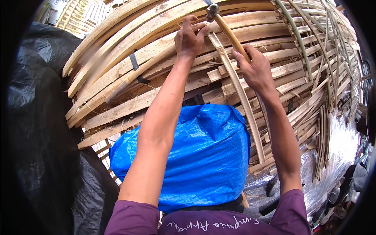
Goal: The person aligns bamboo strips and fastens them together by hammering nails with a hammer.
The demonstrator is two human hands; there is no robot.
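Observation:
My right hand (pixel 254 68) is closed around the wooden handle of a hammer (pixel 231 35), whose metal head is at the top centre. Just left of the hammer head, my left hand (pixel 190 39) has its fingers bent and pressed near the upper end of a split bamboo strip (pixel 239 88); whether it pinches something small is too small to tell. That strip runs down from between my hands, across several stacked wooden slats (pixel 156 51). A blue plastic sheet (pixel 196 156) lies below, between my forearms.
Black sheeting (pixel 43 117) hangs along the left side. Thin bamboo strips (pixel 297 43) cross the slats at the upper right. Shiny silver sheeting (pixel 337 141) lies at the right, beside a jumble of objects at the far right edge.

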